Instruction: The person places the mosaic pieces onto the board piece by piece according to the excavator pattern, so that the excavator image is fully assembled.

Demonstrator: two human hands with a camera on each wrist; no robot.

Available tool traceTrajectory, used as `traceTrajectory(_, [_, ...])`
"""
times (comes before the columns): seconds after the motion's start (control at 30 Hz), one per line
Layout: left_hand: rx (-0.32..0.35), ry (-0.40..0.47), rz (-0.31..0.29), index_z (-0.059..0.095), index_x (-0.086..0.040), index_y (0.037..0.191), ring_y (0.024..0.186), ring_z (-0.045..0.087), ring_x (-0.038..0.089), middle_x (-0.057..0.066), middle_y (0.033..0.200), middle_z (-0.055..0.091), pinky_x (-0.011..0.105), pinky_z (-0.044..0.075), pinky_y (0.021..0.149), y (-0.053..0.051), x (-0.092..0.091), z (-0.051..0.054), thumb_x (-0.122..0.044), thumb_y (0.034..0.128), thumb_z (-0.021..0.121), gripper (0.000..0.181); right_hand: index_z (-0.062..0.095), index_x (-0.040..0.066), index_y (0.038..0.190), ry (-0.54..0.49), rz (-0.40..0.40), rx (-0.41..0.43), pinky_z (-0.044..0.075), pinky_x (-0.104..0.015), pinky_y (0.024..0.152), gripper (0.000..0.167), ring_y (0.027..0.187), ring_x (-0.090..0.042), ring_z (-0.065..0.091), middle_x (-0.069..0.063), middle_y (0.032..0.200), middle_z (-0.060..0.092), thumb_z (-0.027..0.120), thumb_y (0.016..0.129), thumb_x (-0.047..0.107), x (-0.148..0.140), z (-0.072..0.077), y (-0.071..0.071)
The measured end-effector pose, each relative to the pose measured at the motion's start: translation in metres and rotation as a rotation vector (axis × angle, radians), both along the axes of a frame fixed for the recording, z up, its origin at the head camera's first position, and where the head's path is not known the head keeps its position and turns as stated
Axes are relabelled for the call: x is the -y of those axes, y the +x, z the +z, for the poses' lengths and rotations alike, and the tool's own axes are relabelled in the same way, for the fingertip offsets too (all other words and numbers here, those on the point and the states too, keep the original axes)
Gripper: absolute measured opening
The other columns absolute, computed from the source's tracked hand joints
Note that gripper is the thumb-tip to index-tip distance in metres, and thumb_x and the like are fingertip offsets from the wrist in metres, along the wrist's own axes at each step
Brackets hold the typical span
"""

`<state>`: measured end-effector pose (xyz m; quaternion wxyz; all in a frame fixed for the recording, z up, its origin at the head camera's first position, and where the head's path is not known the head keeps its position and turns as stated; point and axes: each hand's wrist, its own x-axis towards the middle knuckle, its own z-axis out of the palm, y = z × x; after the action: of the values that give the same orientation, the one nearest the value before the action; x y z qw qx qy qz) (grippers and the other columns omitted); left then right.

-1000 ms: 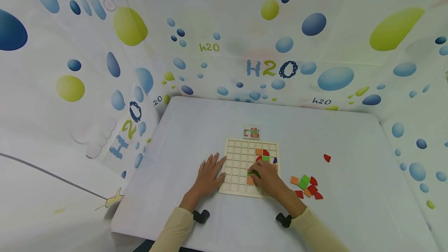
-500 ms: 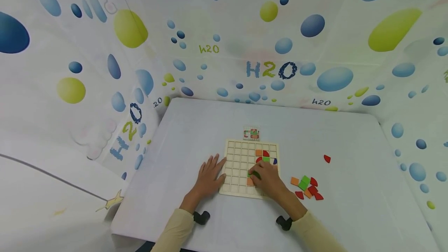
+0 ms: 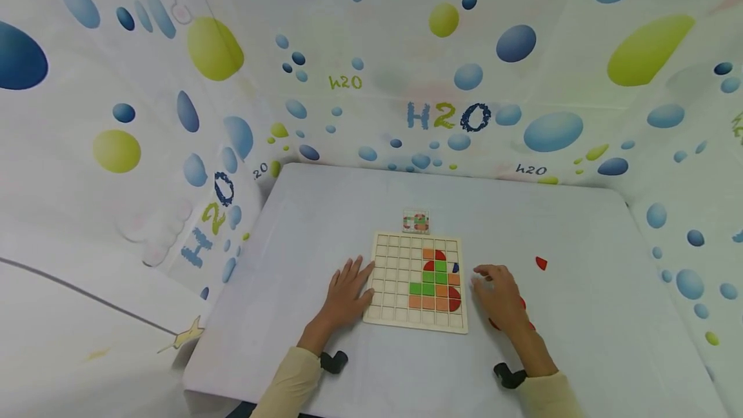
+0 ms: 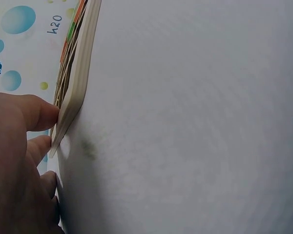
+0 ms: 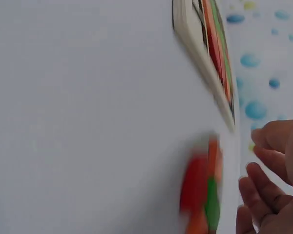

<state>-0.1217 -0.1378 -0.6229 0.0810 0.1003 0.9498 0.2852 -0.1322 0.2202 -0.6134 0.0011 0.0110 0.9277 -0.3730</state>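
Note:
A wooden grid board (image 3: 387, 278) lies on the table, with orange, green and red pieces filling cells on its right part and one blue piece (image 3: 455, 268). My left hand (image 3: 345, 297) has spread fingers, and its thumb and fingertips touch the board's left rim. Right of the board, my right hand (image 3: 500, 300) hovers with loosely bent fingers and nothing between them. It covers most of a loose pile in the head view. The right wrist view shows blurred red (image 5: 194, 183), green (image 5: 213, 204) and orange pieces of that pile near the fingers.
A small pattern card (image 3: 416, 222) lies just beyond the board's far edge. A single red quarter-round piece (image 3: 541, 263) sits apart, farther right. White cloth covers the table (image 3: 313, 211), and patterned sheets hang behind and at the sides.
The right hand has left the board and moved right to the loose pile, uncovering green, orange and red pieces in the grid. The left hand has stayed at the rim.

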Motion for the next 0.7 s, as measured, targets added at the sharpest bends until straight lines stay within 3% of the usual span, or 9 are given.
traceTrajectory(0.17, [-0.002,-0.019,0.011,0.036,-0.018,0.166,0.164,0.011,0.038,0.012,0.176,0.021,0.064,0.01,0.128,-0.001,0.001,-0.003,-0.032,0.1069,0.05,0.063,0.065,0.001,0.127,0.116,-0.023,0.055,0.043,-0.065,0.093,0.034,0.12,-0.045,0.055,-0.027,0.127,0.06,0.071,0.1,0.021,-0.043,0.004,0.002])
traceTrajectory(0.4, [-0.018,0.013,0.008,0.038,-0.017,0.165,0.163,0.012,0.039,0.013,0.175,0.022,0.065,0.011,0.127,0.0,0.0,-0.004,-0.031,0.1061,0.052,0.062,0.066,0.0,0.119,0.152,0.031,0.164,0.045,-0.06,0.082,0.034,0.114,-0.049,0.053,-0.031,0.121,0.059,0.074,0.098,0.026,-0.071,0.008,0.005])
traceTrajectory(0.57, [-0.012,0.017,0.012,0.038,-0.017,0.165,0.163,0.013,0.039,0.013,0.175,0.022,0.065,0.01,0.128,0.001,-0.001,-0.002,-0.03,0.106,0.052,0.062,0.066,0.0,0.117,0.16,0.027,0.125,0.047,-0.062,0.084,0.028,0.114,-0.049,0.054,-0.03,0.12,0.06,0.071,0.1,0.022,-0.07,0.001,0.0])
traceTrajectory(0.7, [-0.018,0.022,0.011,0.039,-0.016,0.164,0.163,0.014,0.04,0.014,0.175,0.024,0.066,0.011,0.127,0.001,-0.002,-0.004,-0.029,0.1055,0.052,0.062,0.066,-0.003,0.117,0.129,0.006,0.072,0.048,-0.063,0.093,0.027,0.113,-0.048,0.055,-0.03,0.119,0.061,0.067,0.103,0.02,-0.07,-0.004,-0.004])
